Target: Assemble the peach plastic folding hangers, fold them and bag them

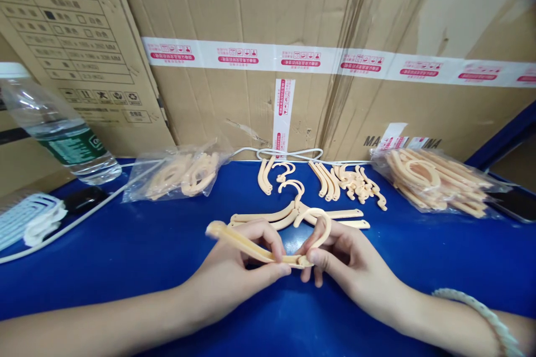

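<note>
Between thumb and fingers, my left hand (pixel 245 268) grips a beige plastic hanger arm (pixel 247 245) that slants up to the left. My right hand (pixel 349 262) pinches a beige hanger hook (pixel 324 223), its curve rising above the fingers. The arm's inner end meets the hook's base between both hands; whether they are locked together I cannot tell. Just behind lie hangers with hooks attached (pixel 295 206), partly hidden by my hands. Farther back are loose hanger arms (pixel 324 181), a pile of loose hooks (pixel 358 181) and another pair of arms (pixel 265 175).
Clear bags of hanger parts lie at the back left (pixel 184 175) and back right (pixel 435 178). A water bottle (pixel 71 139), a hairbrush (pixel 29 217) and a white cable (pixel 92 209) are on the left. A phone (pixel 517 203) lies far right. Cardboard boxes (pixel 243 11) stand behind the blue table (pixel 138 256).
</note>
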A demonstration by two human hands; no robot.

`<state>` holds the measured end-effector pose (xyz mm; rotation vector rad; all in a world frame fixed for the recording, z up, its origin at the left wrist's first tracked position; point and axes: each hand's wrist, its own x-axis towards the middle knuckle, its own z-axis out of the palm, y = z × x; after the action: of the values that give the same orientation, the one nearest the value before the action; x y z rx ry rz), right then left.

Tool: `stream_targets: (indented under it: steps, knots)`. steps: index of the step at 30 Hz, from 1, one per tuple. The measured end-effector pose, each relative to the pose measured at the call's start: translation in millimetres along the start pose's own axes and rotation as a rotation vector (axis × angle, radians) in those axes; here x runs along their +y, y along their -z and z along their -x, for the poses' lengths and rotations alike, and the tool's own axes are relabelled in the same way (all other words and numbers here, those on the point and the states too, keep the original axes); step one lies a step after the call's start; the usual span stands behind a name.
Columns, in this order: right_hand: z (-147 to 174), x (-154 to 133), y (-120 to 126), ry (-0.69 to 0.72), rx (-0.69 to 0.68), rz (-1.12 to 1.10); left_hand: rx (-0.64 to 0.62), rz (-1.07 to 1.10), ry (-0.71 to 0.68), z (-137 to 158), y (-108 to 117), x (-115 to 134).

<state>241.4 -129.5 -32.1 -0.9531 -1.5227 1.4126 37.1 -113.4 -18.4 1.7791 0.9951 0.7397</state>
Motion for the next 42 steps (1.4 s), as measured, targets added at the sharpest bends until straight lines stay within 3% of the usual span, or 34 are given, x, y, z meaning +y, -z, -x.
stream_targets:
  steps: [18, 27, 30, 33, 36, 39, 42]
  knots:
    - [2.2, 1.0, -6.6, 0.085, 0.000, 0.050, 0.056, -0.072, -0.058, 2.4, -3.4, -1.1]
    - [1.3, -0.6, -12.1, 0.049, -0.064, -0.133, -0.075, 0.264, 0.021, -1.6, -8.2, -5.4]
    - [-2.2, -8.1, -6.5, 0.073, -0.104, -0.093, -0.074, 0.340, 0.046, -2.2, -7.7, -5.4]
    - [-16.0, -21.5, 17.0, 0.178, -0.032, 0.106, -0.048, 0.407, 0.103, -3.6, -5.2, -4.5]
    - [-36.7, -30.7, 53.5, 0.345, 0.135, 0.646, -0.006, 0.395, 0.114, -6.2, -2.1, -2.6]
    - [-54.0, -27.5, 84.9, 0.512, 0.076, 1.136, -0.007, 0.365, 0.106, -8.3, 0.1, 0.2]
    - [-62.9, -15.8, 99.6, 0.529, 0.004, 1.325, 0.022, 0.394, 0.132, -8.9, 0.6, 2.7]
